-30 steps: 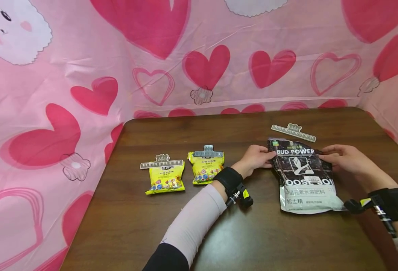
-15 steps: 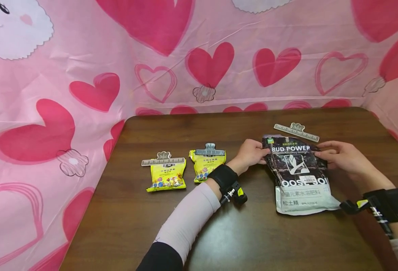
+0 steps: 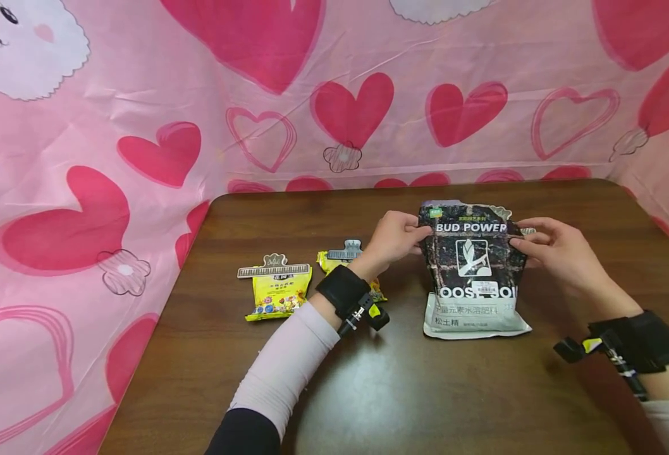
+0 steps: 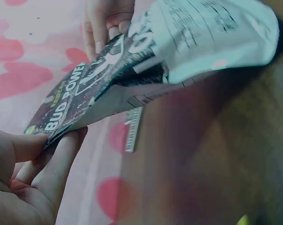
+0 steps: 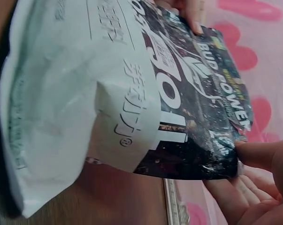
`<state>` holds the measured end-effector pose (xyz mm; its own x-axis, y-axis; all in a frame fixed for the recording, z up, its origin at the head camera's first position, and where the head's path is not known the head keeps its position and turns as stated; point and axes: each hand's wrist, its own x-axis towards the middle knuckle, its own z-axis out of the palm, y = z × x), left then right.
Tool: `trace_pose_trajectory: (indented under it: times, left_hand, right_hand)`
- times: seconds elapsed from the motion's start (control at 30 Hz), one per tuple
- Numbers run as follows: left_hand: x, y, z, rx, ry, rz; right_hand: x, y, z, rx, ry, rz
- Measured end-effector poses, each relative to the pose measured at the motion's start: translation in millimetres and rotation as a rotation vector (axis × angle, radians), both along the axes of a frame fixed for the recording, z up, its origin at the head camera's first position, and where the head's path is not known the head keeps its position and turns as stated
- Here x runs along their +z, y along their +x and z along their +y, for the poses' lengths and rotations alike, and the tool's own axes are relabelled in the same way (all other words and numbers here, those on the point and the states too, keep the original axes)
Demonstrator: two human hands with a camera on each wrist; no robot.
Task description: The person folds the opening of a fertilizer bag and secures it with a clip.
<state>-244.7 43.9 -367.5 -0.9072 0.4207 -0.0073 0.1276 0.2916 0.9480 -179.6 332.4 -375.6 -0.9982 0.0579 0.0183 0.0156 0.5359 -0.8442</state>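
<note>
Your left hand (image 3: 394, 237) pinches the top left corner of the soil bag (image 3: 473, 272), thumb and fingers curled on the edge; your right hand (image 3: 551, 249) pinches the top right corner the same way. A second ago the bag lay flat on the counter (image 3: 403, 392) with your hands only at its upper sides. Now you've tipped it up: the top is raised, the white bottom edge rests on the counter, and it sits a bit further left, closer to the middle. Judged from that, you've got the bag standing with its mouth held between both hands, so the top edge is where the work is.

The loose sealing clip (image 4: 133, 129) that sat in plain sight behind the bag is now mostly hidden behind it in the head view; the left wrist view shows it lying on the counter under the lifted top.

Two yellow packets, each clipped: left packet (image 3: 277, 297) untouched, right packet (image 3: 343, 259) partly covered by your left forearm.
</note>
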Motion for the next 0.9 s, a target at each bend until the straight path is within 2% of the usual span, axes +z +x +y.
trace_pose_trajectory:
  times: [0.27, 0.4, 0.57, 0.77, 0.9]
  left_hand:
    - [23.0, -0.5, -20, -0.012, -0.085, 0.172]
    - [33.4, 0.4, -30, -0.031, -0.091, 0.258]
    - [42.4, 0.5, -37, -0.032, -0.098, 0.342]
    - [41.9, 5.4, -47, -0.043, -0.097, 0.407]
    - [39.8, 12.1, -48, -0.063, -0.08, 0.438]
  right_hand:
    - [7.3, 1.2, -20, -0.054, -0.037, 0.146]
    - [12.0, -0.3, -27, -0.027, -0.135, 0.243]
    - [16.4, 0.0, -32, 0.025, -0.336, 0.336]
    - [13.2, 4.8, -39, 0.101, -0.472, 0.417]
    - [10.9, 9.2, -39, 0.105, -0.471, 0.432]
